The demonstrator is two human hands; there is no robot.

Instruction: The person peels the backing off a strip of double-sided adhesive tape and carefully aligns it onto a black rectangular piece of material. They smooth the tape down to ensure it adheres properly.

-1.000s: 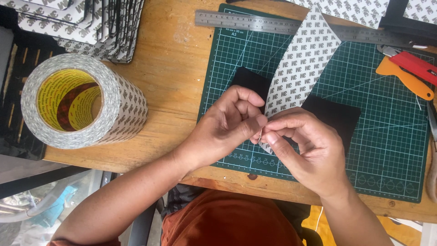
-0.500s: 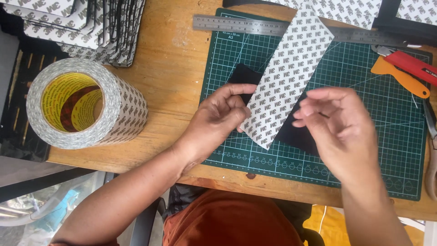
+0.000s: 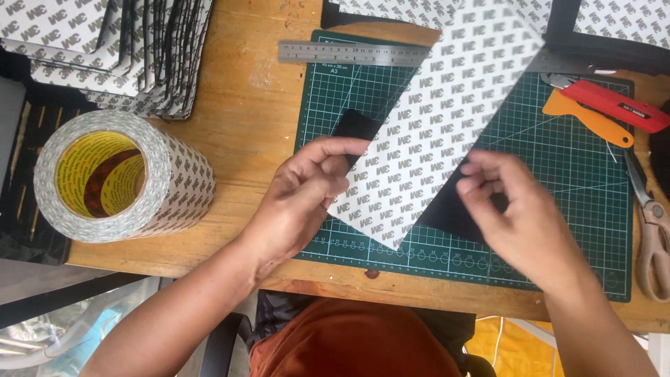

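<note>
Head view: nearest, the left hand pinches the lower left edge of a long printed liner strip, grip clamped on it. The right hand presses fingers together on a black sheet under the strip. Both lie on the green cutting mat on the bench. Farther off, a steel ruler.

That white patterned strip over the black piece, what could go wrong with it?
The white patterned strip lies slanted over the black piece, so it might end up crooked or wrinkled. The left hand pinches only one edge, and the right hand looks blurred, so the strip could slip.
</note>
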